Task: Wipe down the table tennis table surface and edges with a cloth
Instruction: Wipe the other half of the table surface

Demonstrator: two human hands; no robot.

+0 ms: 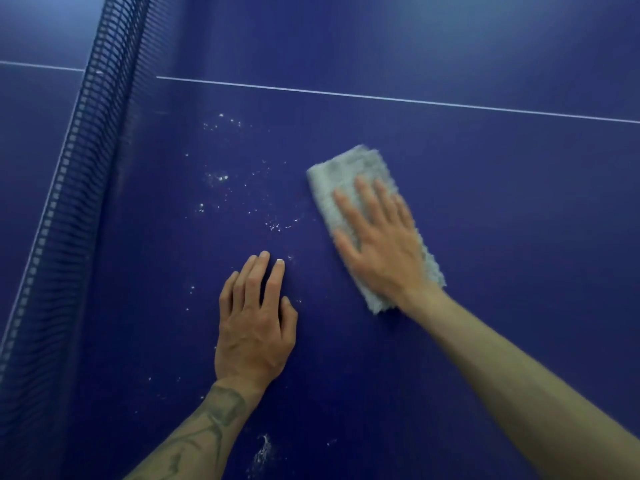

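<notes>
"Head view: how do the right fingers (367, 199) lie?"

"Straight and slightly spread, flat on the cloth (349, 168), tips toward eleven o'clock. They press it rather than pinch it, and the thumb reaches out toward nine o'clock. The right hand (379, 247) is a little blurred."

"And the cloth itself?"

"Pale grey, fluffy, folded into a long pad. It lies flat on the blue surface (502, 220), just at three o'clock of the frame's middle. It runs from eleven o'clock to five o'clock under the palm, and both of its ends stick out beyond the hand."

"The left fingers (258, 277)?"

"Straight and close together, the index a touch apart, tips toward twelve o'clock. They rest on the bare surface and hold nothing. The left hand (254, 330) sits at seven o'clock of the cloth, apart from it, and a tattoo (221, 407) marks the forearm."

"What lies around them?"

"White specks (218, 176) are scattered at nine o'clock of the cloth and at twelve o'clock of the left hand, some close to its fingertips. A white smear (264, 452) lies at six o'clock, beside the left forearm. Farther out, a thin white line (381, 97) crosses the surface at twelve o'clock. The dark net (100, 116) runs along the nine o'clock side, from eleven o'clock down to eight o'clock."
</notes>
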